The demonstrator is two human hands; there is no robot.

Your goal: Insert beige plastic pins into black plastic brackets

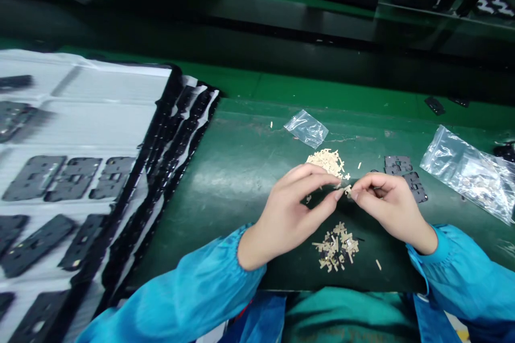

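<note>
- 2 hands, just apart over grn tabletop (237,171), smooth w/ scuffs.
- R hand (388,201): thumb + index pinched on 1 sm. cream pc (348,191), flat, irregular outline; pc sits betw. the hands.
- L hand (287,209): thumb + index tips nearly together, right by the pc; can't tell if they grip it.
- 2 piles, too many bits to count: upper pile (326,161), all cream, just beyond L fingers; lower pile (337,246), cream + dark bits mixed, nearer the body.
- 2 clear plastic bags, creased, shiny: sm. bag (306,128) behind upper pile; lg. bag (472,174) at far R w/ tiny bits inside.
- 2 blk plates (397,164) seen beside R hand, thin, w/ cutouts.
- Wht-lined tray (116,91) at L, ribbed lining; 3 flat blk parts (73,179) in middle row, approx. rectangular.
</note>
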